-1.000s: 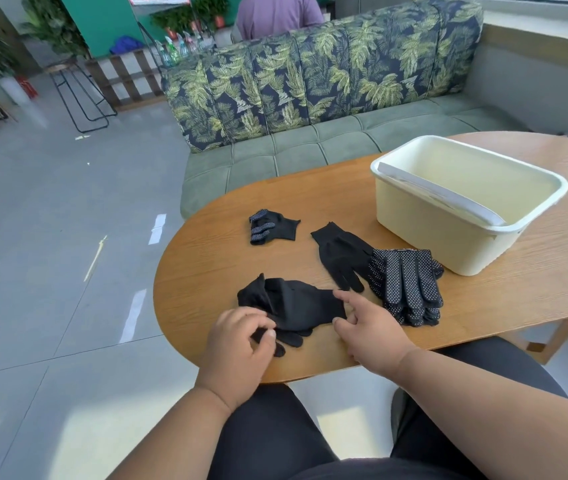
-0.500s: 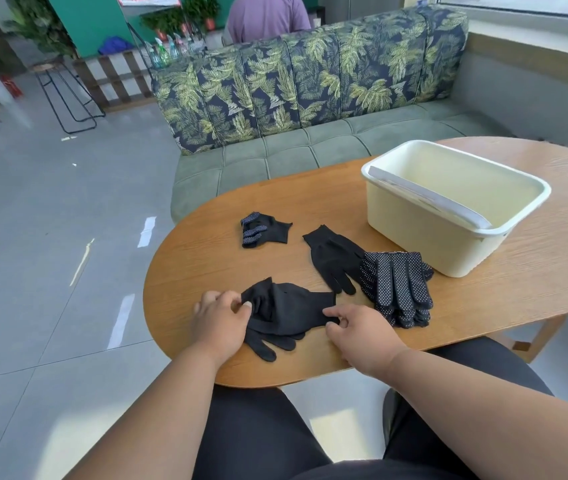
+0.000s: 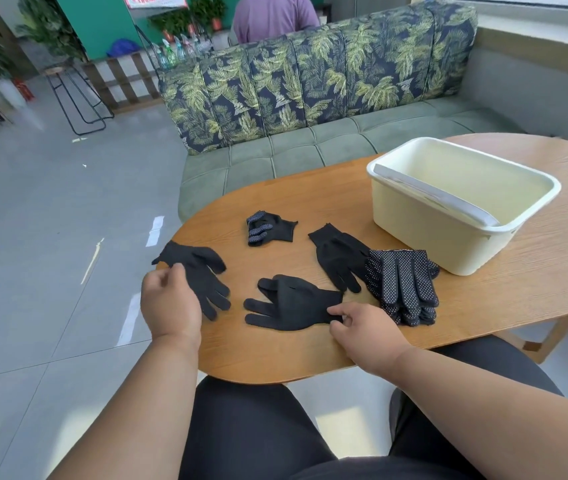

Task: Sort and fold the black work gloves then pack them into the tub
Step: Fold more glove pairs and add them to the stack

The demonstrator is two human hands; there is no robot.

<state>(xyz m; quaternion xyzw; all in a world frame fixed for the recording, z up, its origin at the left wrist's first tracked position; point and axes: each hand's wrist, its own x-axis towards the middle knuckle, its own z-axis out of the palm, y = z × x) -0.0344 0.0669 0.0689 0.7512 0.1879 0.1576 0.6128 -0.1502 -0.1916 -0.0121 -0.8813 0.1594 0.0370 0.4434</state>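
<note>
Black work gloves lie on the oval wooden table (image 3: pixel 483 306). My left hand (image 3: pixel 170 303) grips one plain glove (image 3: pixel 203 271) by its cuff at the table's left end. A second plain glove (image 3: pixel 293 303) lies flat in the middle, and my right hand (image 3: pixel 362 325) pinches its cuff edge. A folded dotted glove (image 3: pixel 268 228) sits further back. Another plain glove (image 3: pixel 339 254) lies beside a stack of dotted gloves (image 3: pixel 402 285). The cream tub (image 3: pixel 424 223) stands at the right, with nothing but a pale board leaning inside.
A green sofa (image 3: pixel 310 147) with leaf-print cushions runs behind the table. A person in a purple top (image 3: pixel 272 15) sits beyond it. Grey tiled floor lies to the left, with black wire stools (image 3: pixel 78 98) and plants further off.
The two plain gloves that lay together have been pulled apart. My left hand carried one of them to the left end of the table; my right hand stayed on the other's cuff.
</note>
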